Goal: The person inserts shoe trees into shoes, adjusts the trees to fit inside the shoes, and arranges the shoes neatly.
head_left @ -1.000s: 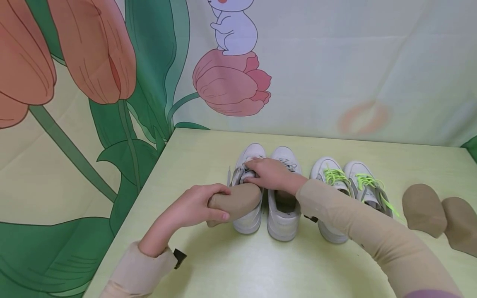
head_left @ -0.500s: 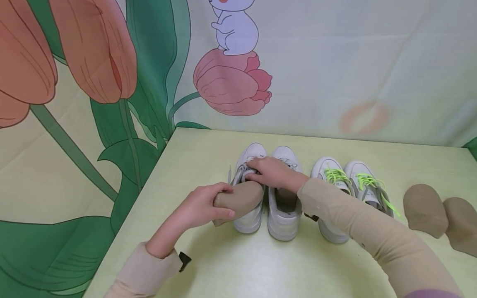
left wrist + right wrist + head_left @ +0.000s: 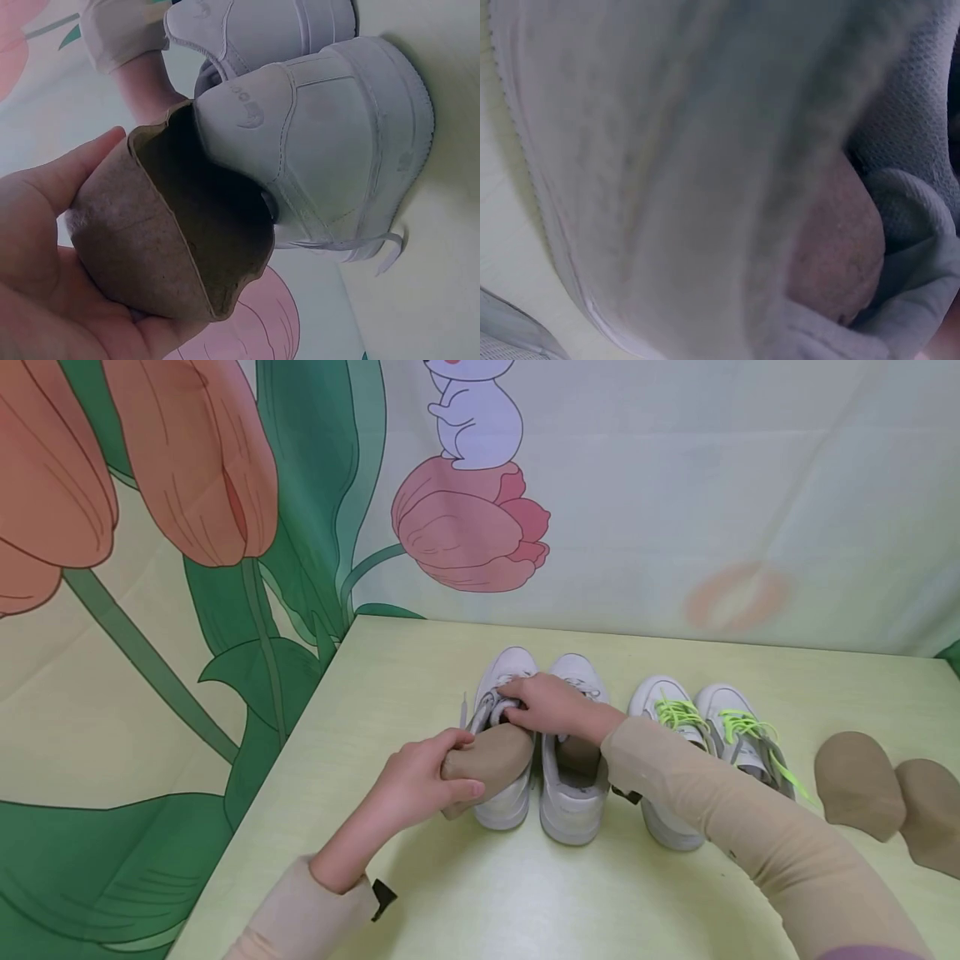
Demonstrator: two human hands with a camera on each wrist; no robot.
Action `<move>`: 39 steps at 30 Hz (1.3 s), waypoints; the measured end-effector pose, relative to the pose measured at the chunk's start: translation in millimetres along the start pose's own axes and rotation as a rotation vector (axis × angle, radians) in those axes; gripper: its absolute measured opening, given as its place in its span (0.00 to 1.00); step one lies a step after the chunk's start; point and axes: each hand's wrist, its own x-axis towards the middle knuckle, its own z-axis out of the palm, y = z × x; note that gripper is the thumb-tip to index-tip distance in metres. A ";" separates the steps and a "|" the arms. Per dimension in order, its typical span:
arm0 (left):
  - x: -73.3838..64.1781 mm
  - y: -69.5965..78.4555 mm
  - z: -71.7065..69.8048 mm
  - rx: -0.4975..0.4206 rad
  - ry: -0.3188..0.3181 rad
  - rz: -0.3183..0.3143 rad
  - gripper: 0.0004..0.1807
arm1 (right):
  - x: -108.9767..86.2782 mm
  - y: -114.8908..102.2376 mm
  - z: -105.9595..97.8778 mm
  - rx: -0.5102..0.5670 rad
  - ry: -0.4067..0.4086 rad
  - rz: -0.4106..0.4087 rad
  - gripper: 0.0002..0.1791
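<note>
Head view: the left hand (image 3: 420, 778) grips a brown insert (image 3: 491, 758), its rounded end inside the mouth of the leftmost white shoe (image 3: 506, 810). The right hand (image 3: 553, 705) pinches that shoe's tongue (image 3: 915, 274); a second shoe (image 3: 573, 817) stands just beside it.

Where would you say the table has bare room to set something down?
The table is bare before the grey-laced shoes, between the sleeves, and at the far left, between those shoes and the backdrop. It is crowded around those shoes, where the left hand, right hand and brown form are, and rightward, with green-laced shoes.
</note>
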 end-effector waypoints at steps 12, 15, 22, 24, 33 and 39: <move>-4.2 0.1 8.1 0.029 0.103 -0.019 0.27 | -1.6 6.9 -6.0 0.184 -0.039 -0.016 0.23; -5.1 1.6 11.0 0.045 0.124 -0.024 0.26 | -1.6 9.1 -6.1 0.221 -0.058 -0.003 0.24; -6.0 10.9 16.4 0.156 0.161 0.022 0.27 | -3.0 13.1 -7.1 0.262 -0.098 0.012 0.26; -5.5 14.3 18.1 0.203 0.168 0.037 0.28 | -3.2 13.4 -7.5 0.265 -0.106 0.015 0.27; -4.0 28.0 30.4 0.433 0.227 0.085 0.29 | -6.6 9.8 -4.7 0.256 -0.058 0.010 0.25; -8.2 22.3 36.4 0.391 0.274 0.100 0.32 | -11.7 2.8 -0.2 0.191 0.044 -0.009 0.21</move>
